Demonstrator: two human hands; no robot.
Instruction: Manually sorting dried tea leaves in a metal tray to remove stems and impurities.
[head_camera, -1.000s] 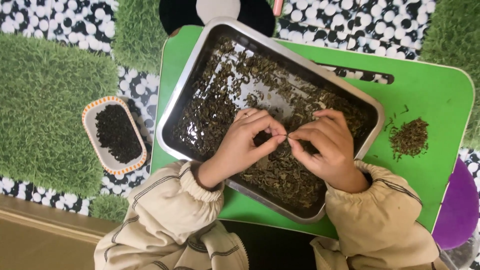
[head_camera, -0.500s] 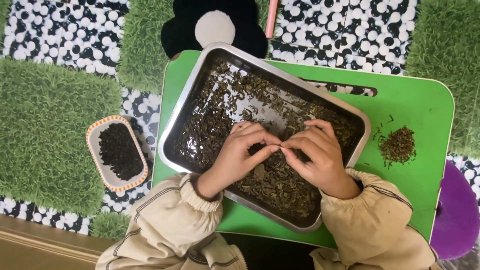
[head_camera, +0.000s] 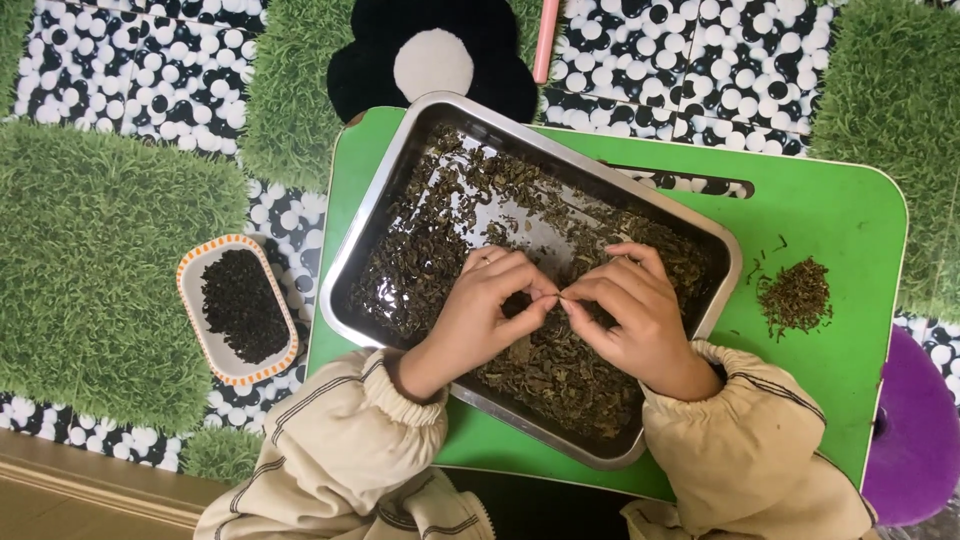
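Beige sleeves (head_camera: 745, 450) with dark stitching; elastic gathered cuffs (head_camera: 405, 395)

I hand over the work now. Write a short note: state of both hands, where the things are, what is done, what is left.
Left hand and right hand: fingertips meet over the metal tray, pinching one thin stem together.
Tray sits on the green table, full of unsorted dried leaves.
Done: small pile of bits on the table at right; dark leaves in the orange-rimmed dish at left.
Left: most of the tray.
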